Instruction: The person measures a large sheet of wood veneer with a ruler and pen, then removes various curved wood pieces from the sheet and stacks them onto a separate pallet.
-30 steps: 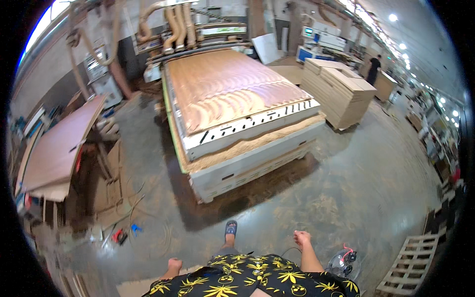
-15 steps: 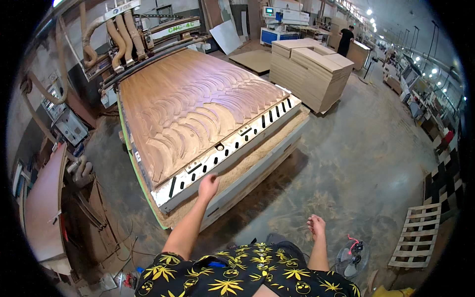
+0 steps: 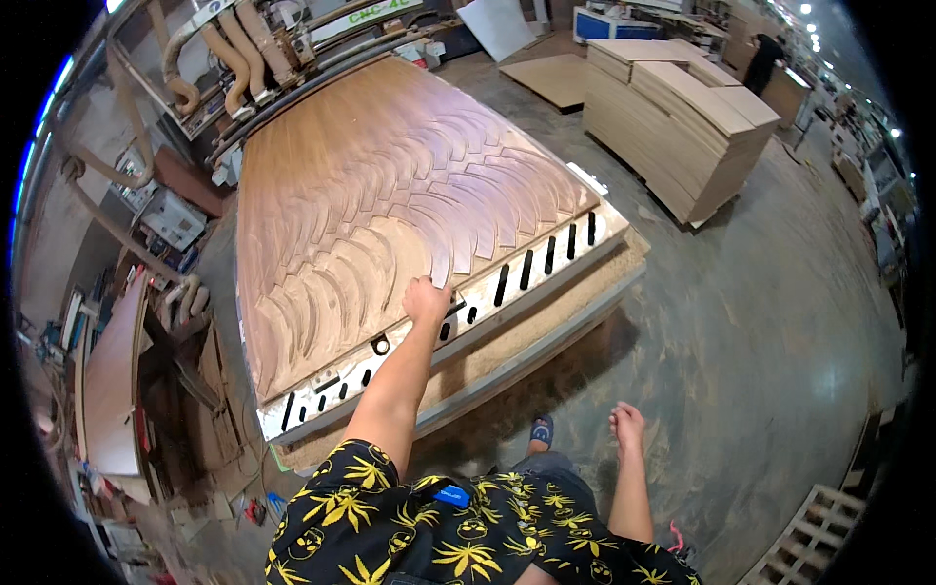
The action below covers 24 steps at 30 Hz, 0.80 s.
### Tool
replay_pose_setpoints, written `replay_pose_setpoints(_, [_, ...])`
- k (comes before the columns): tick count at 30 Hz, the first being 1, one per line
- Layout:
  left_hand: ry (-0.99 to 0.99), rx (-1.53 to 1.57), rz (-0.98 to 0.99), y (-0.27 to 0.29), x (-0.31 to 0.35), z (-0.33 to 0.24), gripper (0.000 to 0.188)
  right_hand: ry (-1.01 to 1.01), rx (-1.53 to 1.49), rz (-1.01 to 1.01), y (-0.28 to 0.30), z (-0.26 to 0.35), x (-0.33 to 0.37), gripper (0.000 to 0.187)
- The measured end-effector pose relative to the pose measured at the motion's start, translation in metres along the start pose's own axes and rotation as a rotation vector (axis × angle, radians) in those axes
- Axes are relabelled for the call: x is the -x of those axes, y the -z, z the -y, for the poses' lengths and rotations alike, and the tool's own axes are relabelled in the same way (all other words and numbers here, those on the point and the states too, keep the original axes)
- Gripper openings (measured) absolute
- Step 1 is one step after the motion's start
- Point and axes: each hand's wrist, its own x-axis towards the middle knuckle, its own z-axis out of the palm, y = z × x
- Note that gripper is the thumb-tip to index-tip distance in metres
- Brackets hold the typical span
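Observation:
A wide brown wood panel (image 3: pixel 322 136) lies on the machine bed, cut into rows of curved, crescent-shaped pieces. My left hand (image 3: pixel 427 300) reaches over the bed's near edge, its fingers closed at the lower end of one curved wood piece (image 3: pixel 441 255). The fingertips are partly hidden, and the piece still lies among the others. To the left of that hand, bare tan dusty board (image 3: pixel 353 255) shows between thin curved strips. My right hand (image 3: pixel 626 423) hangs over the floor at my right side, fingers curled, with nothing visible in it.
The bed's white slotted front edge (image 3: pixel 526 271) has a sawdust-covered ledge (image 3: pixel 546 312) below it. Beige boards (image 3: pixel 663 127) are stacked at the far right. Ribbed hoses (image 3: pixel 226 68) hang from the machine's gantry. A slatted pallet (image 3: pixel 804 536) lies at lower right. Another person (image 3: pixel 765 63) stands far off.
My left hand has moved from in front of the bed's edge onto the cut panel, at a curved piece. The view has shifted closer to the bed, and my slippered foot now shows.

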Motion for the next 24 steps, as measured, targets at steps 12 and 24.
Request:
replay_pose_setpoints(12, [0.184,-0.106,0.293,0.021,-0.034,-0.015,0.052,0.539,0.445,0.674,-0.284,0.189,-0.057,0.035])
replay_pose_setpoints(24, [0.001,0.095,0.072,0.076,-0.035,-0.003,0.044,0.881,0.908,0.330,-0.436,0.178,-0.013,0.063])
